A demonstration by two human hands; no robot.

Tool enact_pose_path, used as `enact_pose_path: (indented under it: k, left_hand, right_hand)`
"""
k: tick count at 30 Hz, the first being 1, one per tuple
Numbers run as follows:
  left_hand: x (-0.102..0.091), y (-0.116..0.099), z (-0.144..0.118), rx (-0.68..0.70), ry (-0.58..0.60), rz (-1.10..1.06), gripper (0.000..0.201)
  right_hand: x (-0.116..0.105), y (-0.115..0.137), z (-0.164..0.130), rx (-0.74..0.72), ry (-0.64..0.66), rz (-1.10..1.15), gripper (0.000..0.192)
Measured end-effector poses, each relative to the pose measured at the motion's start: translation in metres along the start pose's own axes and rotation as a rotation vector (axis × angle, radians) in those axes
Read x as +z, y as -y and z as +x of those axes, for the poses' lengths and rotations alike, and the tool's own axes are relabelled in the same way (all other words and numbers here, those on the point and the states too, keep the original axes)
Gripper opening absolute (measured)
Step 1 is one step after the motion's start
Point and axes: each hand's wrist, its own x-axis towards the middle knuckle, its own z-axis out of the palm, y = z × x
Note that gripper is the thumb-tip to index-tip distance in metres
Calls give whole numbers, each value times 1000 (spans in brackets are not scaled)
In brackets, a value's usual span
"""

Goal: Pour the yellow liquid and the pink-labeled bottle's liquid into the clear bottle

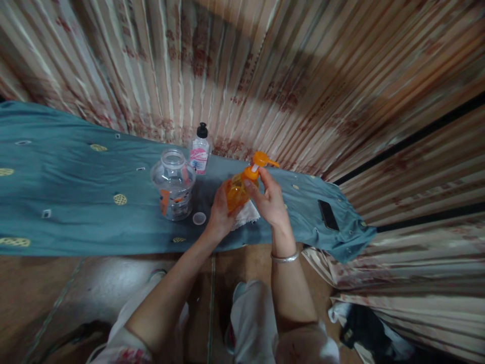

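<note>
Two hands meet on an orange pump bottle (238,189) held tilted over the near edge of a teal cloth (68,192). The left hand (220,215) wraps the bottle's body from below, fingers curled around its lower part. The right hand (270,199) comes in from the right, its fingertips (248,184) pinching the neck just under the orange pump head (261,159), whose spout points right. A silver bangle (285,258) sits on the right wrist. Under the bottle a white rag (246,215) lies on the cloth, partly hidden by the hands.

Just left of the hands stands a clear jar (173,184), open at the top, with an orange label patch low on its side. A small round cap (199,218) lies flat on the cloth between the jar and the left hand. Behind the jar, close to a striped curtain (242,65), stands a small bottle (199,149) with a black cap and a pink label. A dark phone (328,215) lies flat on the cloth, well to the right of the hands.
</note>
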Motion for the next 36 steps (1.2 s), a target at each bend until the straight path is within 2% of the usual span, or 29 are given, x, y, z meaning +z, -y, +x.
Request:
enact_pose_path:
  k: [3,8,11,17,20,26,32,36]
  left_hand:
    - [1,1,0,-1,4,-19,69]
    - [1,0,0,2,4,-22,67]
    - [0,-1,0,5,13,-31,67]
    - [0,1,0,1,-5,-15,67]
    - [2,3,-1,-5,-9,-36,69]
    - [2,4,0,-6,-7,-29,68]
    - [0,2,0,23,-3,-15,68]
    - [1,1,0,20,-2,-8,68]
  right_hand:
    - [-2,-5,2,-3,-12,15,35]
    - [5,-7,4,62,-151,-44,40]
    - [7,-4,4,69,-187,-98,40]
    - [2,-6,3,20,-97,-45,52]
    - [1,-9,3,-4,-50,1,42]
    - [4,-9,6,15,-111,-21,37]
    - [8,-9,3,10,-207,-137,38]
    - [3,-5,4,-1,-107,-66,42]
